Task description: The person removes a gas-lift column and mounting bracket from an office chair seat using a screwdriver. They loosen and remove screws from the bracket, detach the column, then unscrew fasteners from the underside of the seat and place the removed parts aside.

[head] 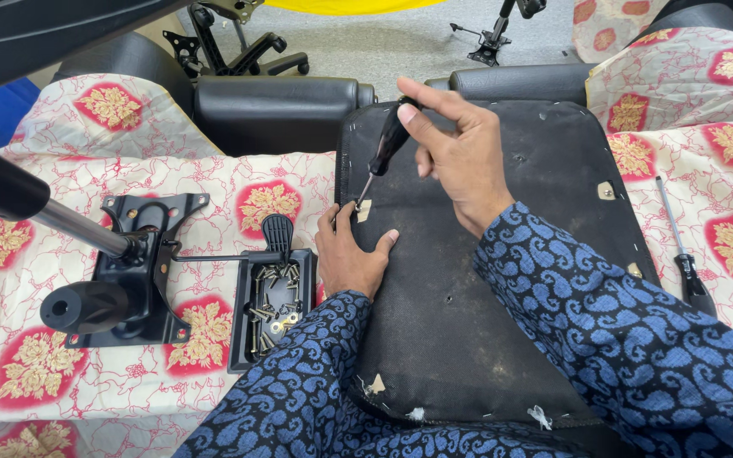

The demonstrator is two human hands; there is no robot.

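My right hand (460, 157) grips a black-handled screwdriver (386, 148), its tip set down near the left edge of an upturned black chair seat base (485, 280). My left hand (349, 254) lies flat on that seat edge just below the tip, fingers spread beside a small pale patch. Both arms wear blue patterned sleeves.
A black tray (243, 335) holding several screws sits left of the seat. Further left lies a black chair tilt mechanism (142, 263) with a gas cylinder (10, 191). A second screwdriver (680, 250) rests on the red-and-white floral cloth (69, 373) at right. Black chair parts (273, 106) stand behind.
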